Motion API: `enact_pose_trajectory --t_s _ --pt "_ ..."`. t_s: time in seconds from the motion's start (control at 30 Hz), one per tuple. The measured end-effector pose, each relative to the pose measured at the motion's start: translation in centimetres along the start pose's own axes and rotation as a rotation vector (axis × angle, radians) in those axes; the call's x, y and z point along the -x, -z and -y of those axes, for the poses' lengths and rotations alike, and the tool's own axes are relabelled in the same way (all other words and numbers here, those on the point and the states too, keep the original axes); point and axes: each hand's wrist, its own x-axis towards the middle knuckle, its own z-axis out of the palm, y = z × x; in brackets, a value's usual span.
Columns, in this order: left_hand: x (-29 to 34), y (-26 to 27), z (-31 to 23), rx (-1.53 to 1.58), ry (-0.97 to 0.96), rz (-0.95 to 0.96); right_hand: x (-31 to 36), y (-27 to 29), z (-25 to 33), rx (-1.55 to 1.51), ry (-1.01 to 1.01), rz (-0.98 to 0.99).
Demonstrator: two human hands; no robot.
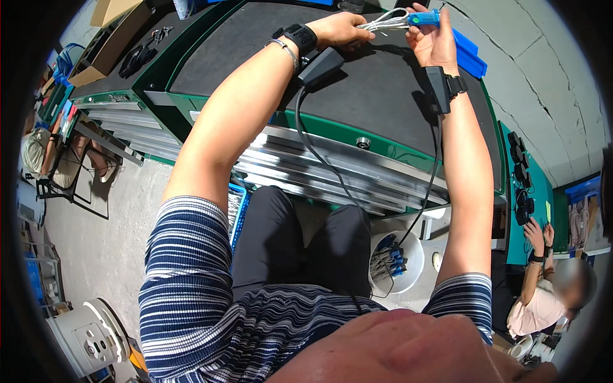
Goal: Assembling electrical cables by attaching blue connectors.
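Observation:
Out over the far part of the dark worktop (255, 54), both my hands are on one looped white cable (391, 24) with a blue piece at its right end. My left hand (338, 30) is closed, its fingers pinching the left end of the white strands. My right hand (435, 50) has its palm turned up, thumb and fingers around the blue piece (421, 18), which looks like a connector housing and bears a small green dot. Partly hidden behind my right hand is a blue plastic bin (469, 56). Each wrist wears a black strapped-on device with a black cord.
Below the worktop are metal drawers (306, 169). Beside my legs stand a white bucket (412, 262) of blue-ended cables and a blue basket (237, 214). At left lie an open cardboard box (105, 48) and black items. A co-worker (539, 306) works at a green table, right.

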Motion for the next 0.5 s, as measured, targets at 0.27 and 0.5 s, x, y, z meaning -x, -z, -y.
enact_pose_trajectory --t_s 0.27,0.5 --pt "0.3 0.4 -0.3 -0.022 0.024 -0.005 0.0 0.2 1.0 -0.202 -0.019 0.137" --pt "0.3 0.2 -0.2 -0.099 -0.015 -0.026 -0.1 0.9 1.6 -0.201 -0.044 0.304"
